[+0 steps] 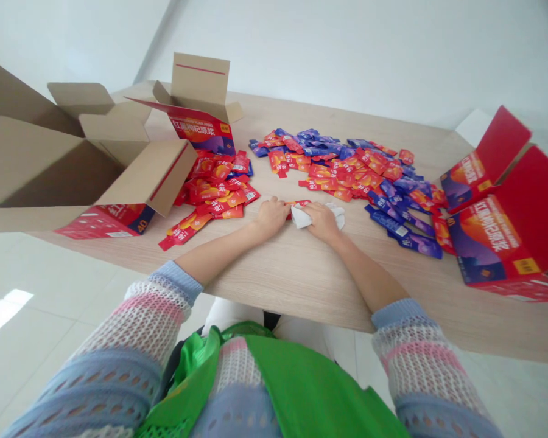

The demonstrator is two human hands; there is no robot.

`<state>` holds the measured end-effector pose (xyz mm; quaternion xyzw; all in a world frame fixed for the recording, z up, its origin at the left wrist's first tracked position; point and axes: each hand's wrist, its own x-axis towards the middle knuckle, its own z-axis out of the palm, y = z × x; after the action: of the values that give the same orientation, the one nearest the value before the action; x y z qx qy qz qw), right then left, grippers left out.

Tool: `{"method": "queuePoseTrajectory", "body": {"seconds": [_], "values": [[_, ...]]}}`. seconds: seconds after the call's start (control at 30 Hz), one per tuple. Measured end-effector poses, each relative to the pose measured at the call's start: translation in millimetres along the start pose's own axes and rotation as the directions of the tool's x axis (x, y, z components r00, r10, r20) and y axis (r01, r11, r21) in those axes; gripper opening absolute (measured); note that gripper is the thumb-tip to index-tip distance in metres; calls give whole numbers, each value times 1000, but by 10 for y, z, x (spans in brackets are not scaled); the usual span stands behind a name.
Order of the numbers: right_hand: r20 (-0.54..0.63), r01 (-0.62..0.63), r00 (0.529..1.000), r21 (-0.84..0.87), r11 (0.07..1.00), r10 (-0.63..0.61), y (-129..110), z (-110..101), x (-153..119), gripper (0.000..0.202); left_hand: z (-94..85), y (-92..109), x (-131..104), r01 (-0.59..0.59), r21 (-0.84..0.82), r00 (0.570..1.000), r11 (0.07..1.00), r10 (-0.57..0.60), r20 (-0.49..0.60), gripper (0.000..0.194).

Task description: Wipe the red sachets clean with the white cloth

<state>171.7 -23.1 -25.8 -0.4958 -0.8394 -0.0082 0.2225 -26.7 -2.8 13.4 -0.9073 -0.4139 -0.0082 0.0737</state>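
Note:
At the middle of the table, my left hand (273, 217) is closed on the left end of a red sachet (300, 202). My right hand (322, 221) is closed over a white cloth (300, 218), which lies against the sachet and hides part of it. Beyond my hands spreads a heap of red sachets (333, 175) mixed with purple-blue sachets (319, 143). To the left of my left hand sits a smaller pile of mostly red sachets (219, 194). A few purple sachets (399, 228) lie to the right of my right hand.
An open carton (119, 207) stands at the left, its flaps spread over the table (265, 274). Another open red box (201, 128) stands behind the left pile. At the right edge are more open red boxes (493, 237). A white wall (347, 55) rises behind the table.

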Motion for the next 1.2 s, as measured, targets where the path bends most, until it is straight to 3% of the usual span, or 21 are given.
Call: {"method": "queuePoseTrajectory", "body": {"seconds": [0.13, 0.37, 0.6, 0.77, 0.93, 1.03, 1.13, 1.2], "values": [[4, -105, 994, -44, 994, 105, 57, -29, 16, 40, -71, -101, -18, -64, 2, 998, 998, 64, 15, 28], [-74, -324, 946, -138, 936, 317, 187, -76, 21, 37, -80, -208, -51, -101, -9, 994, 995, 101, 43, 31], [-209, -428, 895, -162, 889, 393, 271, -75, -41, 40, -12, -107, -84, 8, -56, 1000, 998, -9, -19, 28], [-332, -382, 884, -110, 918, 328, 178, -119, -105, 44, 55, -54, -79, 27, -58, 999, 998, -30, -37, 26], [-361, -289, 898, -49, 956, 253, 38, -90, -118, 40, 136, -114, -62, -54, -68, 992, 996, 46, -118, 29], [-281, -155, 948, 4, 988, 150, -65, -45, -79, 38, 153, -157, -47, -143, -81, 982, 986, 131, -140, 30], [-116, -29, 993, 24, 999, 31, -156, -25, -25, 45, 109, -207, -20, -174, -105, 983, 979, 167, -74, 32], [-44, -26, 999, 5, 1000, 26, -189, -30, 6, 49, 52, -251, -4, -181, -115, 984, 977, 180, -16, 34]]}}
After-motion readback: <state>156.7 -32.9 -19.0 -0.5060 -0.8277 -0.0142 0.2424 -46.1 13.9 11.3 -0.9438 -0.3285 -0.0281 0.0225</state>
